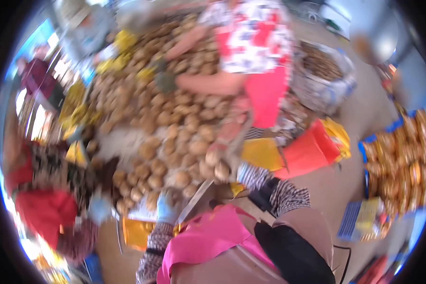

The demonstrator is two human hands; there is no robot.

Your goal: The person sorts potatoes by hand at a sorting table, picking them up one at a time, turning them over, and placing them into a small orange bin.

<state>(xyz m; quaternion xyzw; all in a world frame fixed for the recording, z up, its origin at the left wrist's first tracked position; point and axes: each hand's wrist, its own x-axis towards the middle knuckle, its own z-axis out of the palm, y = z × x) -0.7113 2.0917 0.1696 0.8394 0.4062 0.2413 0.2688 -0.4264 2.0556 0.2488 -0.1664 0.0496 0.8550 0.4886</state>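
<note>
Brown potatoes (158, 166) cover a sorting table (116, 142) in front of me. My left hand (165, 208), in a light blue glove, is at the near edge against the potatoes; blur hides its fingers. On the right, my right hand (245, 174) is gloved and reaches in from the table's side. A dark-sided potato (222, 170) sits against its fingers, with paler potatoes beside it. The fingers look curled around that potato, partly hidden behind it. A pale metal strip (195, 201) runs along the table edge between my hands.
Across the table a person in a red apron (267, 94) handles potatoes. Someone with red headwear (47, 213) is at left. An orange-red bag (310, 149), a full white sack (324, 80) and stacked filled net bags (397, 161) stand at right.
</note>
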